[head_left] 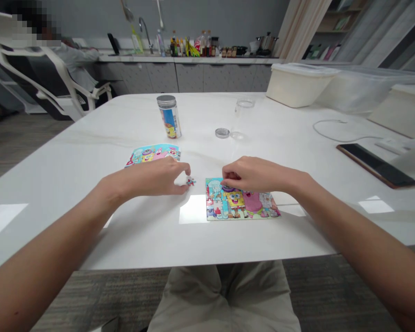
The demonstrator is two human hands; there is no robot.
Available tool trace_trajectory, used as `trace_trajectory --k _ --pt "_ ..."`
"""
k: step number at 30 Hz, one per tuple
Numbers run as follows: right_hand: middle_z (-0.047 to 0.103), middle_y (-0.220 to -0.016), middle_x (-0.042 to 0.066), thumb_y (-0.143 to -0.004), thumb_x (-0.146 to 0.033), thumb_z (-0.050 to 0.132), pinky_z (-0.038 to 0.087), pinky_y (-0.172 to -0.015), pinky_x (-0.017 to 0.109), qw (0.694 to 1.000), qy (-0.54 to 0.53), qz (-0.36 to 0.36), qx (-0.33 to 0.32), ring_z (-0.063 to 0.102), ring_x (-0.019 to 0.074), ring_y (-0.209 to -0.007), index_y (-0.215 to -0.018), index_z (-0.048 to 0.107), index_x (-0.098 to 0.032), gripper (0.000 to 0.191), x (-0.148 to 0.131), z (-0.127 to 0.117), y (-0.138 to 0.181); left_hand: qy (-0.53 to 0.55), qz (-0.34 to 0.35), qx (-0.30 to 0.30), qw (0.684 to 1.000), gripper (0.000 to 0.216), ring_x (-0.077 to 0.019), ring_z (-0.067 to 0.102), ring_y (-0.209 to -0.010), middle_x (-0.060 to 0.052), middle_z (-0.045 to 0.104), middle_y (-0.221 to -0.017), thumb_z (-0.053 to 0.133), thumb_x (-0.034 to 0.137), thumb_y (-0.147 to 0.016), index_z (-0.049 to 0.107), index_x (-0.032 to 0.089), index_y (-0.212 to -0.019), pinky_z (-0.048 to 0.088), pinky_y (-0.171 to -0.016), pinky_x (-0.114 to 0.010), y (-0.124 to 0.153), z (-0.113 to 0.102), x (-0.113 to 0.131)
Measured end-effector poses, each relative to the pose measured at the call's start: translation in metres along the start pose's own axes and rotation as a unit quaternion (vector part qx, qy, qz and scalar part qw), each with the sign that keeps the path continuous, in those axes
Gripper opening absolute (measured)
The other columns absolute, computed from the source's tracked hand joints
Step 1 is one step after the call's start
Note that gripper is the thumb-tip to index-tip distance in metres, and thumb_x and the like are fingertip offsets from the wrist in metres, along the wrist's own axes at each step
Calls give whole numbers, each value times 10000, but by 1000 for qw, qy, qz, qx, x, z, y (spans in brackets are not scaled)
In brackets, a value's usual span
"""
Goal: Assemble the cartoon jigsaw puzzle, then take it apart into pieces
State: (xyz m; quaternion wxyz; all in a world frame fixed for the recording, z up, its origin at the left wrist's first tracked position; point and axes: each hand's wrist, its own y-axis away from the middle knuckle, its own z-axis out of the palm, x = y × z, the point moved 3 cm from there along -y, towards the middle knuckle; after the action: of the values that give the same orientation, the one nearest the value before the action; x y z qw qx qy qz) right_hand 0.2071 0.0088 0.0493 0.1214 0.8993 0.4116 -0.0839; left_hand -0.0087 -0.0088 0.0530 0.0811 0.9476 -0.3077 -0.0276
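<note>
White tabletop [204, 108] under your hands, read from left to right. At far left lies a printed SpongeBob reference sheet [157, 151], partly covered by your left hand [161, 177]. That hand's thumb and forefinger stand apart, beside a loose jigsaw piece or small cluster [190, 181]; nothing appears gripped. Behind stands a capped SpongeBob jar [169, 119]; farther right, a detached metal-rimmed lid [222, 133] lies beside a clear, uncapped jar [242, 120]. Nearer you, the SpongeBob jigsaw [235, 206] lies flat, largely filled. Your right hand [252, 173] bends over its upper edge, fingers curled; whether they pinch a piece is hidden, so you cannot tell. The step in hand appears to be fitting pieces. Your next move likely calls for matching outline and print to a gap, then pressing flat without shifting neighbours.
</note>
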Motion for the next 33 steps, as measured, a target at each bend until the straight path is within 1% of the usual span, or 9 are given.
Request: trace_trajectory --k 5,11,17,22,25,27,29,31,33 --pt "599 -649 25 -888 -319 481 249 -529 265 1000 1 -2 4 432 112 -534 -743 628 -180 248 -2 -1 0 40 9 -3 999 313 -168 576 -624 -28 622 -700 494 432 -874 663 239 -1054 367 -581 -253 -3 7 3" --pt "621 -683 29 -887 -306 491 280 -547 260 1000 -20 -8 21 470 120 -568 -802 646 -178 219 -2 -2 -1 24 8 2 1000 326 -197 606 -705 -48 627 -757 488 421 -868 645 224 -1075 397 -623 -271 -5 9 6" --pt "673 -822 38 -892 -350 516 393 -624 259 976 -208 -50 43 571 140 -699 -1017 631 -169 248 -16 -4 -3 21 42 66 997 338 -165 555 -586 7 555 -602 494 415 -871 603 199 -1107 349 -559 -254 -3 0 23" --pt "688 -886 59 -840 -233 550 463 -676 272 924 -376 -41 60 609 141 -760 -926 596 -152 126 -20 5 -10 13 47 101 994 334 -163 522 -542 19 522 -565 482 435 -879 595 187 -1072 317 -525 -254 0 0 36" --pt "695 -838 47 -796 -157 555 474 -663 266 908 -416 -25 48 618 133 -727 -949 611 -144 163 -18 6 -12 25 43 109 993 363 -156 517 -529 24 537 -567 507 448 -873 594 189 -1113 327 -530 -249 2 -2 36" --pt "704 -826 42 -776 -140 563 475 -661 260 916 -400 -24 26 623 134 -729 -953 647 -142 196 -18 5 -11 43 66 97 992 331 -139 499 -496 34 532 -540 531 425 -870 626 208 -1101 320 -521 -240 5 -5 36" --pt "714 -828 40 -766 -144 573 472 -655 252 931 -363 -30 -2 624 135 -731 -913 687 -145 186 -19 4 -8 69 119 57 989 237 -117 482 -463 39 542 -518 548 377 -874 687 241 -1009 312 -507 -234 8 -7 37" --pt "720 -827 39 -765 -161 582 471 -646 247 942 -334 -37 -24 623 133 -722 -871 710 -147 166 -20 4 -6 98 173 9 980 185 -106 502 -473 28 604 -552 563 327 -876 732 268 -921 327 -510 -227 11 -8 40" --pt "723 -829 35 -766 -182 596 469 -647 246 949 -312 -45 -30 617 130 -712 -854 717 -151 154 -20 5 -5 121 200 -23 972 177 -105 544 -519 13 679 -639 586 296 -870 752 290 -933 350 -524 -215 13 -8 42"
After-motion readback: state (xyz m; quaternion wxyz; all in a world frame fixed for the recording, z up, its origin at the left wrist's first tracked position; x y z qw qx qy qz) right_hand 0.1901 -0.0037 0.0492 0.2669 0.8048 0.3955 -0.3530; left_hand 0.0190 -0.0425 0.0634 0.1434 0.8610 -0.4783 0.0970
